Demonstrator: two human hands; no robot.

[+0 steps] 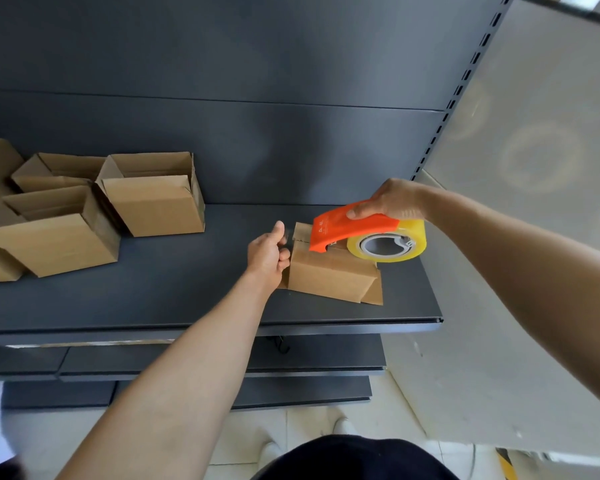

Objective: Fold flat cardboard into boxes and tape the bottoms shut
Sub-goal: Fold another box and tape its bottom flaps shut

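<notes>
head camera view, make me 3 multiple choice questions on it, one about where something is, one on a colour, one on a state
1. Where is the box under the tape dispenser?
A. on the floor
B. on the dark shelf, right of the open boxes
C. inside another box

2. What colour is the tape dispenser's handle?
A. blue
B. orange
C. green

3. What is the right hand doing?
A. hanging empty
B. lying flat on the shelf
C. gripping the tape dispenser

Answers:
1 B: the box sits on the shelf with the open boxes to its left.
2 B: the handle is bright orange.
3 C: the thumb and fingers wrap around the handle.
</notes>
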